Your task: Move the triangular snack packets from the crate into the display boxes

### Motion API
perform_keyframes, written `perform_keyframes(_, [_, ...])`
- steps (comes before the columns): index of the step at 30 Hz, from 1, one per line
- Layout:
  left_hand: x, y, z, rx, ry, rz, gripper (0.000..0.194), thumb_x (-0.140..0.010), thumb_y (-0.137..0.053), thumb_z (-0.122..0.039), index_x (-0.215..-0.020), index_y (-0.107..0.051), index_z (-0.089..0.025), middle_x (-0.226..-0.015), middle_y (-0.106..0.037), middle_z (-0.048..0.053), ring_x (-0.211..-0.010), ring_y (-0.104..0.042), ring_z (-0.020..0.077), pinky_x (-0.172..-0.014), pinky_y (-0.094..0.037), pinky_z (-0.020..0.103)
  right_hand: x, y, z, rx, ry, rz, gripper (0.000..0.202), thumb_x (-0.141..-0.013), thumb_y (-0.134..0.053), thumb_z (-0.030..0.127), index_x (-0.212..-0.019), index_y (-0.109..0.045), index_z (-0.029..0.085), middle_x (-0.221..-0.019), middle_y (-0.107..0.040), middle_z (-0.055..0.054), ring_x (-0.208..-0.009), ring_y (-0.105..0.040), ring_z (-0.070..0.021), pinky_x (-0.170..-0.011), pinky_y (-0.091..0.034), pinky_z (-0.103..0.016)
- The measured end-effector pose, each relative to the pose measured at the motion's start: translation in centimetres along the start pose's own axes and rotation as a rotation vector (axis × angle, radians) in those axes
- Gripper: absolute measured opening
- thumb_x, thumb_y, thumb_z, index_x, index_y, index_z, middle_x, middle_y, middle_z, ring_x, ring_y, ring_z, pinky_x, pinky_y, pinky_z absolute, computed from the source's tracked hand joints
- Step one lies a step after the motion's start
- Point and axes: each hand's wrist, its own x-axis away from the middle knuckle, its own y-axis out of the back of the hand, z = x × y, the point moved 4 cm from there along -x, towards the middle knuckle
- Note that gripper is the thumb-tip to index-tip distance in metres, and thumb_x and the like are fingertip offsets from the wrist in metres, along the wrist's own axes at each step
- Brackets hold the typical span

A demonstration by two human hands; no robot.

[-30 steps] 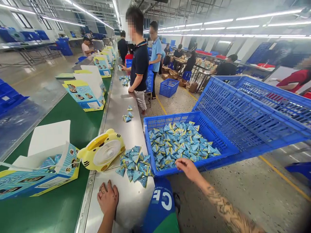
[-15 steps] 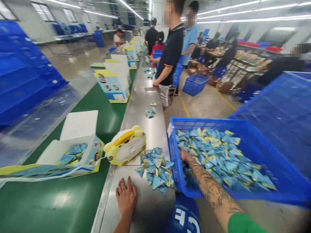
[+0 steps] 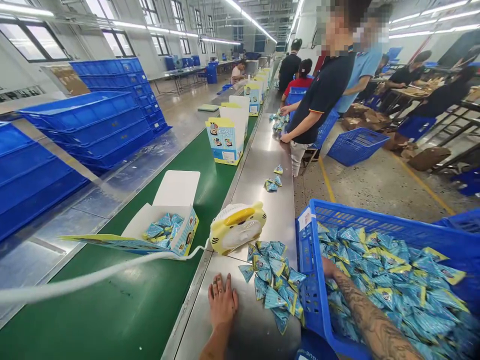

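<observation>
My left hand (image 3: 222, 303) lies flat on the steel ledge (image 3: 258, 175), fingers spread, holding nothing. Beside it on the right is a loose pile of blue and yellow triangular packets (image 3: 275, 280). My right hand (image 3: 330, 268) reaches into a blue basket (image 3: 311, 295) full of the same packets; its fingers are hidden among them. Beyond my left hand stands a yellow and white cat-faced device (image 3: 238, 227) with a white cord. To the left, an open carton (image 3: 189, 232) with packets inside rests on the green belt (image 3: 123, 295).
Further cartons (image 3: 225, 142) stand along the belt. A person in a dark shirt (image 3: 322, 90) stands at the ledge, near a few packets (image 3: 273, 185). Blue crates (image 3: 101, 125) are stacked at the left, and another blue basket (image 3: 356, 145) is on the floor.
The view has turned left, so the scene sits further right and more crates show. My left hand stays on the ledge, and my right hand remains in the basket.
</observation>
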Motion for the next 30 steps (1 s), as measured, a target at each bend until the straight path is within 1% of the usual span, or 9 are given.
perform_keyframes(2, [-0.1,0.5,-0.1,-0.009,0.001,-0.002,0.057,-0.093,-0.051,-0.03,-0.149,-0.055,-0.022,-0.157,-0.043,0.02,-0.144,-0.039,0.0366,-0.119,-0.03,0.059,-0.5,2.2,-1.4,0.021,-0.048,0.051,0.012,-0.067,-0.073,0.009,-0.072,-0.071,0.019,-0.058,-0.063,-0.001,-0.053,-0.058,-0.0136,-0.062,-0.047,-0.031])
perform_keyframes(7, [0.0,1.3,-0.3,0.026,0.002,0.029,0.056,-0.095,-0.048,-0.031,-0.15,-0.053,-0.02,-0.158,-0.04,0.022,-0.147,-0.034,0.0379,-0.12,-0.026,0.06,2.3,7.0,-3.0,-0.181,-0.182,0.005,0.049,-0.06,-0.078,0.035,-0.105,-0.071,0.016,-0.054,-0.059,0.005,-0.048,-0.061,-0.0175,-0.056,-0.046,-0.03])
perform_keyframes(9, [0.0,1.5,-0.4,0.043,0.015,0.029,0.056,-0.096,-0.047,-0.033,-0.151,-0.052,-0.02,-0.158,-0.039,0.021,-0.148,-0.032,0.0379,-0.12,-0.025,0.061,5.0,7.5,-2.4,-0.212,-0.156,0.031,0.059,-0.06,-0.08,0.042,-0.111,-0.069,0.015,-0.052,-0.054,0.007,-0.05,-0.061,-0.0175,-0.054,-0.044,-0.028])
perform_keyframes(12, [-0.1,1.8,-0.5,0.067,0.022,0.024,0.056,-0.097,-0.046,-0.035,-0.151,-0.052,-0.02,-0.159,-0.039,0.02,-0.149,-0.031,0.0374,-0.121,-0.025,0.061,9.1,7.9,-0.9,-0.31,-0.106,-0.164,0.063,-0.07,-0.074,0.052,-0.122,-0.064,0.016,-0.059,-0.054,0.007,-0.053,-0.06,-0.0143,-0.053,-0.043,-0.026])
perform_keyframes(20, [-0.3,2.1,-0.5,0.116,0.019,0.037,0.056,-0.097,-0.045,-0.034,-0.15,-0.053,-0.017,-0.158,-0.039,0.022,-0.148,-0.031,0.0386,-0.122,-0.022,0.061,16.2,6.9,5.7,-0.356,0.056,-0.267,0.063,-0.08,-0.072,0.051,-0.134,-0.059,0.02,-0.073,-0.061,0.001,-0.059,-0.058,-0.013,-0.059,-0.05,-0.028])
perform_keyframes(22, [-0.2,2.1,-0.5,0.139,0.026,0.041,0.055,-0.097,-0.046,-0.034,-0.149,-0.054,-0.018,-0.159,-0.039,0.021,-0.149,-0.03,0.038,-0.122,-0.021,0.061,17.5,5.5,7.6,-0.289,0.136,-0.14,0.06,-0.082,-0.071,0.049,-0.135,-0.06,0.021,-0.086,-0.068,-0.005,-0.063,-0.06,-0.0138,-0.062,-0.052,-0.029])
perform_keyframes(24, [-0.2,2.1,-0.4,0.153,0.034,0.041,0.056,-0.097,-0.046,-0.034,-0.15,-0.053,-0.019,-0.159,-0.039,0.02,-0.149,-0.03,0.0376,-0.123,-0.02,0.061,18.7,2.5,9.1,-0.127,0.204,0.098,0.054,-0.086,-0.067,0.048,-0.134,-0.064,0.022,-0.099,-0.072,-0.009,-0.07,-0.062,-0.0156,-0.068,-0.055,-0.031])
perform_keyframes(27, [-0.2,2.1,-0.4,0.152,0.037,0.031,0.056,-0.097,-0.046,-0.033,-0.15,-0.053,-0.018,-0.158,-0.039,0.022,-0.149,-0.031,0.0382,-0.123,-0.02,0.061,20.0,-4.1,9.8,0.12,0.234,0.435,0.047,-0.093,-0.058,0.044,-0.137,-0.065,0.029,-0.113,-0.075,-0.008,-0.086,-0.068,-0.0222,-0.084,-0.057,-0.039])
perform_keyframes(30, [-0.2,2.3,-0.6,0.142,0.017,0.031,0.056,-0.096,-0.047,-0.032,-0.15,-0.052,-0.018,-0.158,-0.039,0.022,-0.148,-0.032,0.0387,-0.122,-0.021,0.061,19.8,-10.9,9.2,0.169,0.258,0.555,0.045,-0.095,-0.052,0.036,-0.139,-0.064,0.033,-0.132,-0.071,-0.007,-0.116,-0.068,-0.0308,-0.104,-0.053,-0.046])
